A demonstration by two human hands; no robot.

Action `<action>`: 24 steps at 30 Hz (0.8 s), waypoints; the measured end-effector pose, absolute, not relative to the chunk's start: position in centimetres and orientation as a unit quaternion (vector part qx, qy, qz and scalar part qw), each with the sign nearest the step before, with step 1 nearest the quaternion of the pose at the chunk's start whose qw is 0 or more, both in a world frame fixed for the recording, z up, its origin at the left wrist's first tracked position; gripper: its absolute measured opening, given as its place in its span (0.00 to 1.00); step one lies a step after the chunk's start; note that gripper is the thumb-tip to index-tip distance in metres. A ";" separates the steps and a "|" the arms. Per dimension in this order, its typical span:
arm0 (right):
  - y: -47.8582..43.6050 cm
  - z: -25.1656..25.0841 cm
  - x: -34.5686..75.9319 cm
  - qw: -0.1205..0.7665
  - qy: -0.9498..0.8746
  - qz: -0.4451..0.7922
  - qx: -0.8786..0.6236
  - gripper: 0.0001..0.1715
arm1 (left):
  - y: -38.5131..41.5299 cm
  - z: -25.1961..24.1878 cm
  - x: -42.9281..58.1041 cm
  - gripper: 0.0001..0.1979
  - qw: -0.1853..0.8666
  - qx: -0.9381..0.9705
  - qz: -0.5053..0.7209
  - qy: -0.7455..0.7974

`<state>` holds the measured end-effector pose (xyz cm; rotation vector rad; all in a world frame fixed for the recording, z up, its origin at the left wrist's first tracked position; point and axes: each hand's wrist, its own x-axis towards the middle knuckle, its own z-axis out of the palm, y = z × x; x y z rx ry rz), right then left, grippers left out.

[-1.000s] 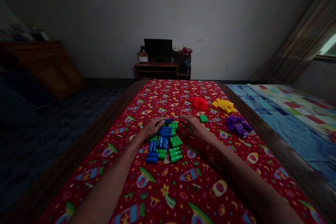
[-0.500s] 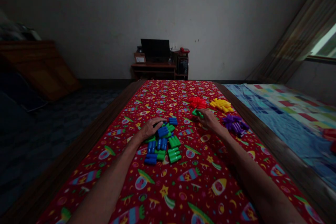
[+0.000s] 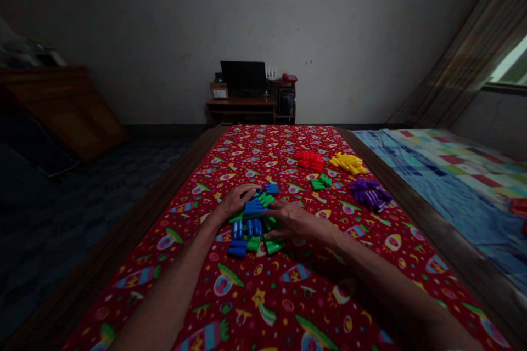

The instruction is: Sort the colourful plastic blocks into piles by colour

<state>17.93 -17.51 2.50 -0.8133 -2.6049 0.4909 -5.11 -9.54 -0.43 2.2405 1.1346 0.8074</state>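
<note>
A mixed heap of blue blocks and green blocks lies on the patterned red cloth. My left hand rests at the heap's left side, fingers apart over its upper edge. On the right side, my right hand reaches in with fingers spread, over a green block that it partly hides. Apart from the heap lie a small group of green blocks, a red pile, a yellow pile and a purple pile.
The red cloth covers a long table with dark wooden edges. A bed with a blue sheet adjoins the right side. Beyond the far end stands a desk with a monitor. A wooden cabinet is at the left.
My right hand has released a green block near the red pile and moved left and nearer to the mixed heap. My left hand has barely moved.
</note>
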 end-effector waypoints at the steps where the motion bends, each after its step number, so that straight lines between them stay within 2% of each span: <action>1: -17.7 2.4 17.8 0.181 -0.927 0.162 -0.287 0.21 | -9.5 -0.4 -5.1 0.31 0.249 0.822 0.296 0.418; 4: -17.4 2.5 18.4 0.190 -0.918 0.174 -0.302 0.15 | -9.5 -0.5 -5.1 0.31 0.245 0.821 0.299 0.421; 7: -15.9 2.8 20.2 0.215 -0.900 0.175 -0.337 0.13 | -9.6 -0.5 -5.1 0.32 0.242 0.821 0.302 0.420; 11: -13.4 2.6 23.5 0.264 -0.858 0.048 -0.438 0.14 | -9.7 -0.4 -5.0 0.32 0.246 0.822 0.300 0.417; 16: -11.8 1.4 26.9 0.243 -0.819 -0.055 -0.516 0.16 | -9.8 -0.2 -4.9 0.32 0.248 0.819 0.301 0.421; 20: -11.7 1.3 27.3 0.282 -0.813 -0.062 -0.506 0.18 | -9.9 -0.2 -5.0 0.33 0.253 0.819 0.297 0.420; 24: -12.4 1.6 24.8 0.326 -0.831 -0.011 -0.450 0.17 | -9.6 -0.5 -5.2 0.33 0.256 0.813 0.306 0.424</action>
